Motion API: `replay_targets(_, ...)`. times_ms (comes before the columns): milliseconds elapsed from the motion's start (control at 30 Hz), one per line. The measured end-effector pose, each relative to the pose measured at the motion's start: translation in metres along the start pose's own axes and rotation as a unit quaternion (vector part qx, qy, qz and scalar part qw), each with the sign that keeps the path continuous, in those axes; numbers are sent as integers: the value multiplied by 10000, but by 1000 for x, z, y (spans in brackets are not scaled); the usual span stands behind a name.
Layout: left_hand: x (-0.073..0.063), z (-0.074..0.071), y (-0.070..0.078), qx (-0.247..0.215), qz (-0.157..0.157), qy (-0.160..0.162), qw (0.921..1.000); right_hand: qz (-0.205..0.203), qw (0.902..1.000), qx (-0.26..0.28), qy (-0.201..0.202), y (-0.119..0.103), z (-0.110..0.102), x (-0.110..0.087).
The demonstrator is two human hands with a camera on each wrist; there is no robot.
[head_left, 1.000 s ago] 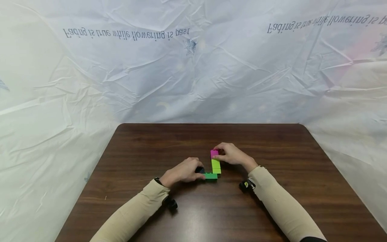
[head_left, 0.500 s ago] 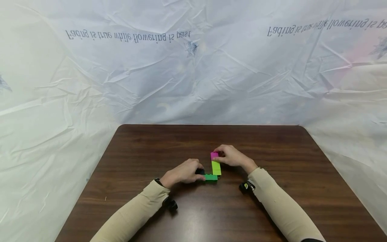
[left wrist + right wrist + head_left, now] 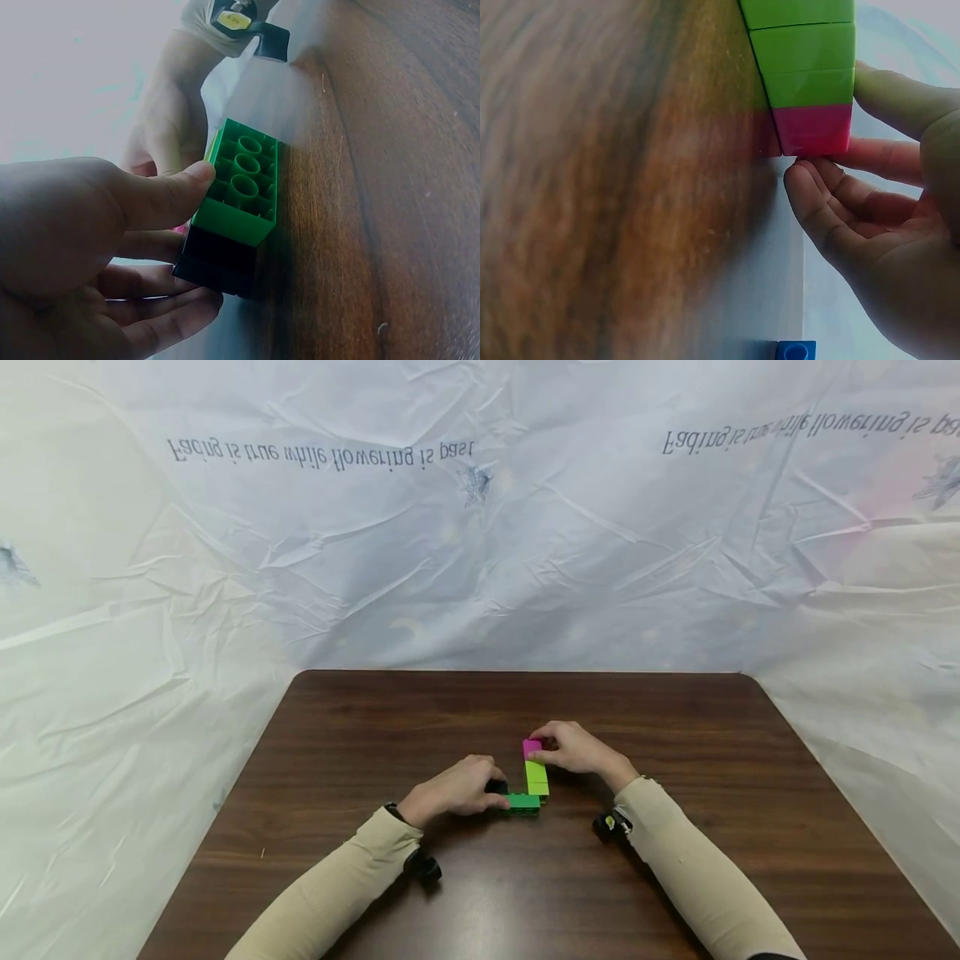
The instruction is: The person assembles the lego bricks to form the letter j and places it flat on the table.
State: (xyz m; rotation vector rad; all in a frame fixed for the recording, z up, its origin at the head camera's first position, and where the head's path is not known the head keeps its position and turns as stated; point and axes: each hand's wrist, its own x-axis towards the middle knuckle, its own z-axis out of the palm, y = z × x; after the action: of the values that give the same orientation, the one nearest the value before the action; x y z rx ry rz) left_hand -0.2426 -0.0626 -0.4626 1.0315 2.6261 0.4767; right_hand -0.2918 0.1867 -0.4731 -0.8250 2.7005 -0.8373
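Joined toy building bricks form an L: a green brick (image 3: pixel 523 803) at the near end, lime bricks (image 3: pixel 536 774) running away from it, and a pink brick (image 3: pixel 532 748) at the far end. My left hand (image 3: pixel 459 787) grips the green brick and a black brick (image 3: pixel 217 259) beside it, thumb on the green one. Hollow tubes on the green brick's underside face the left wrist camera. With my right hand (image 3: pixel 577 747) I hold the far end, thumb against the lime side and fingers around the pink brick. The fingers partly hide the black brick in the head view.
The brown wooden table (image 3: pixel 360 718) has rounded far corners. A white printed sheet (image 3: pixel 480 568) hangs around its back and sides. Part of a blue brick (image 3: pixel 796 351) shows at the bottom of the right wrist view. Each wrist wears a small black camera (image 3: pixel 611 825).
The head view has shifted slightly, so everything sits a little lower in it. Both hands keep their hold. The green brick's near face has tipped a little, showing more of its underside.
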Motion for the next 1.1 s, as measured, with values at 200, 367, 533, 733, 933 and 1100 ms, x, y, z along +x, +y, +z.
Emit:
replay_targets(200,0,1,1,34,-4,-14,10000,2,10000,25,32,2,1,0)
replay_targets(367,0,1,2,46,-6,-7,10000,-61,9995,154,257,6,1,-1)
replay_targets(533,0,1,2,35,0,-13,10000,-139,9983,316,475,7,-5,-3)
replay_targets(733,-1,1,2,15,-50,-47,10000,-114,9972,264,696,9,-11,-7)
replay_targets(933,0,2,3,8,-93,-19,10000,-96,9951,175,972,11,-16,-13)
replay_targets(1100,0,4,3,14,-118,-9,9999,-93,9928,115,1193,15,-21,-17)
